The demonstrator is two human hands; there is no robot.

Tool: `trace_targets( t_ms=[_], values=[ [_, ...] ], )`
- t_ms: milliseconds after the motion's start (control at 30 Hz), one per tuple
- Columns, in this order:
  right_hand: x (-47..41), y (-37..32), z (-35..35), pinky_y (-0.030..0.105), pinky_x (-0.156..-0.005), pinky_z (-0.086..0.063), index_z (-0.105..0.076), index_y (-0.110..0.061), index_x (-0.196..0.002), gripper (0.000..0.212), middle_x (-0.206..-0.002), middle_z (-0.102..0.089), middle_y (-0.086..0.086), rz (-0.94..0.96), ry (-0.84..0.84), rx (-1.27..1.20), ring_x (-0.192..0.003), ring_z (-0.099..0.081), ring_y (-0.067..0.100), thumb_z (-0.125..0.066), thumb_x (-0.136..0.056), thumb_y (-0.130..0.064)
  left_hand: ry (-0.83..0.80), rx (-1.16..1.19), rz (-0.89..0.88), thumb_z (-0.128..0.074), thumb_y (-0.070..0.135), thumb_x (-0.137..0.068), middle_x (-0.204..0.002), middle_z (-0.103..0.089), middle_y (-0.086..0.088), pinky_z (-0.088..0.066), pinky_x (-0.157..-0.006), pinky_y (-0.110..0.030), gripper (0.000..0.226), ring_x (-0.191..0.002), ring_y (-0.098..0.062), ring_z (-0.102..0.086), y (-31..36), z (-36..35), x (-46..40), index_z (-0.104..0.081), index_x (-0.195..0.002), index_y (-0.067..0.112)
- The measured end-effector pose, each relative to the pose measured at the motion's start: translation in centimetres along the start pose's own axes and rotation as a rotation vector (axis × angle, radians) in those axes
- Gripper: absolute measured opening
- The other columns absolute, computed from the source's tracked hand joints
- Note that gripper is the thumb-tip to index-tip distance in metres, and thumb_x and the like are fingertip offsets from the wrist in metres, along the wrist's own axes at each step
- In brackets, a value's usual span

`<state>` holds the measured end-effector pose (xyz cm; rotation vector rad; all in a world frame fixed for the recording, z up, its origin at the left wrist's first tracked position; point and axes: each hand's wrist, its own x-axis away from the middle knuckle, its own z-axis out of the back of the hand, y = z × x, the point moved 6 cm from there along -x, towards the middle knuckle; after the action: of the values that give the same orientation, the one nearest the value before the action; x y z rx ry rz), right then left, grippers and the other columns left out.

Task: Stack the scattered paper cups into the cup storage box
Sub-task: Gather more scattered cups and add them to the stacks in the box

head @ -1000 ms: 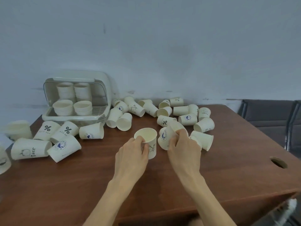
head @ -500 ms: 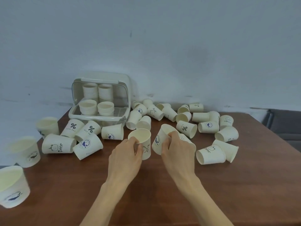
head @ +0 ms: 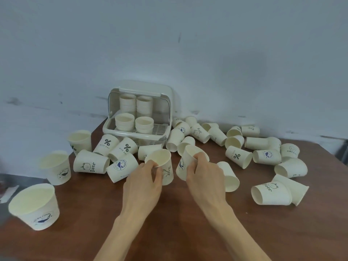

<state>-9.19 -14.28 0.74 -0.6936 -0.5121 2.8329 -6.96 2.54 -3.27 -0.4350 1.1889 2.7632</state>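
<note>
My left hand (head: 143, 183) grips an upright cream paper cup (head: 162, 162) marked "Hi" at its rim. My right hand (head: 205, 176) holds a tilted cup with a blue whale print (head: 185, 162), thumb inside its mouth. The two cups are a small gap apart. The cup storage box (head: 139, 117), white with its clear lid raised, stands at the back against the wall and holds several stacks of cups. Many more cream cups lie scattered on the brown table (head: 169, 223), mostly on their sides.
Three cups stand upright at the left: one near the front corner (head: 34, 206), one behind it (head: 56, 167), one by the box (head: 80, 141). A pile of fallen cups (head: 263, 153) fills the right back. A "Bear" cup (head: 271, 193) lies right of my hands.
The view has swung left, so the box and cups shifted right in frame. My right hand lifted its cup from the pile and brought it toward the cup in my left hand.
</note>
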Motion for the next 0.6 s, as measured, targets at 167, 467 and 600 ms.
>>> trace_targets(
  t_ms=[167,467,600],
  values=[
    [-1.0,-1.5,-1.3,0.037,-0.062,-0.035,-0.045,-0.016,-0.101,0.014,-0.081,-0.065,0.006,0.028,-0.021,-0.008,-0.080,-0.058,0.032,-0.034,-0.097,-0.023,0.047,-0.018,0.032,-0.044,0.038,-0.096,-0.083,-0.059,0.012,-0.045,-0.067,-0.032,0.013,-0.076,-0.010,-0.056,-1.7,1.6,-0.6,-0.055,-0.095,0.031],
    [-6.1,-6.8,-3.3,0.038,-0.065,-0.039,-0.054,-0.014,-0.108,0.022,-0.083,-0.066,0.009,0.164,0.004,0.027,-0.079,-0.055,0.031,-0.036,-0.097,-0.020,0.135,0.006,0.054,-0.046,0.038,-0.095,-0.085,-0.057,0.014,-0.046,-0.070,-0.035,0.012,-0.080,-0.011,-0.052,-3.7,3.9,-2.5,-0.056,-0.098,0.032],
    [-9.7,-9.4,-4.1,0.037,-0.063,-0.038,-0.061,-0.012,-0.103,0.022,-0.082,-0.065,0.009,0.243,0.091,-0.067,-0.075,-0.053,0.029,-0.041,-0.095,-0.016,0.184,0.035,0.035,-0.048,0.034,-0.095,-0.084,-0.059,0.012,-0.047,-0.074,-0.037,0.012,-0.078,-0.012,-0.055,-3.8,4.7,-4.2,-0.058,-0.097,0.028]
  ],
)
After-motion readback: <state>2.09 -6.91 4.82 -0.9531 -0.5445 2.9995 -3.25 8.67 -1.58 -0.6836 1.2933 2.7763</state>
